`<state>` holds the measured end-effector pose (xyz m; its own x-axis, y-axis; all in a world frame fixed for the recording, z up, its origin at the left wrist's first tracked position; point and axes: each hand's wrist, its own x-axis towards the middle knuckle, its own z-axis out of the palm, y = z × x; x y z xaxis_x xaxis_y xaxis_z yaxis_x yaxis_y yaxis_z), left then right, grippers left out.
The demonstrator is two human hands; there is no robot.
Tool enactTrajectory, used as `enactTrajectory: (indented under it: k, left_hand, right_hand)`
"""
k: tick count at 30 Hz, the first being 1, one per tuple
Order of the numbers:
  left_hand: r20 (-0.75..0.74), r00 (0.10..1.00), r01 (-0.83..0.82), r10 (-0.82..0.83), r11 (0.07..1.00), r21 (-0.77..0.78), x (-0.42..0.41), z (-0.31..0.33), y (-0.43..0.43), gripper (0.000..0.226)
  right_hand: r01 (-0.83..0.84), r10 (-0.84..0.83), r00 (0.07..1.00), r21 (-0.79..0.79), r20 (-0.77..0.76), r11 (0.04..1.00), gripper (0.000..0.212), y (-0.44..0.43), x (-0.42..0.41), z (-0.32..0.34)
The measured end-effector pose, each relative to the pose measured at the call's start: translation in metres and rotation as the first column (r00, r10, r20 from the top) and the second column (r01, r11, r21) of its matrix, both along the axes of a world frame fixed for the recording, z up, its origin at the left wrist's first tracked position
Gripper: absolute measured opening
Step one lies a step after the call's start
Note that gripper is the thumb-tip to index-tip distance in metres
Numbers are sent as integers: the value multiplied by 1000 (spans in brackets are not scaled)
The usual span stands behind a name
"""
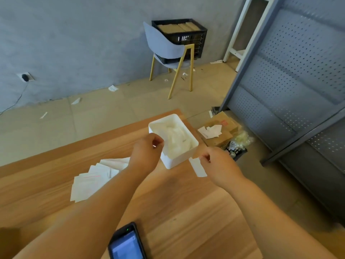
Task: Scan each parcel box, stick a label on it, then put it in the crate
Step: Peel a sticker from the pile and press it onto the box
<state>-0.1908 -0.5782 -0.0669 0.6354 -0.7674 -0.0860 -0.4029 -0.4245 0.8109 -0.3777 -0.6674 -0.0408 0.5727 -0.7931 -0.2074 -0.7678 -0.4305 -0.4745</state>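
Observation:
My left hand (147, 152) hovers over the near left corner of a white plastic bin (193, 142), with thumb and forefinger pinched on a small white paper piece I can barely make out. My right hand (218, 162), just right of the bin, pinches a white paper strip (198, 167) that hangs over the table. A fanned stack of white labels (93, 181) lies on the wooden table (177, 212) to the left. The black handheld scanner (127, 243) rests at the near edge, screen lit. A black crate (194, 37) with brown parcel boxes (177, 27) sits on a chair far back.
The grey chair (164, 47) with yellow legs stands against the wall. Cardboard boxes (222, 128) with loose papers and a bag lie on the floor right of the table. A grey perforated metal rack (291, 75) fills the right side. Paper scraps litter the floor.

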Motion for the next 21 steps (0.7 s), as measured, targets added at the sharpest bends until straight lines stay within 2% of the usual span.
enactTrajectory:
  k: [5,12,17,20,21]
  left_hand:
    - [-22,1000,-10,12,998,65,15,-6,-59,10]
    - [144,980,91,-134,957,275,31,-21,-83,23]
    - [142,982,102,-128,978,180,24,-10,-56,22]
    - [36,994,96,-100,991,95,11,7,-17,9]
    - [-3,996,92,-92,993,68,5,12,-2,11]
  right_hand:
    - [21,-21,999,16,44,1000,25,-24,-3,-1]
    - [59,-65,995,75,80,995,23,-32,-13,-13]
    - [64,-74,992,93,104,994,30,-25,-12,-17]
    - [48,-73,983,148,168,988,27,-12,-5,-18]
    - [35,-67,980,172,188,984,25,-5,-2,-18]
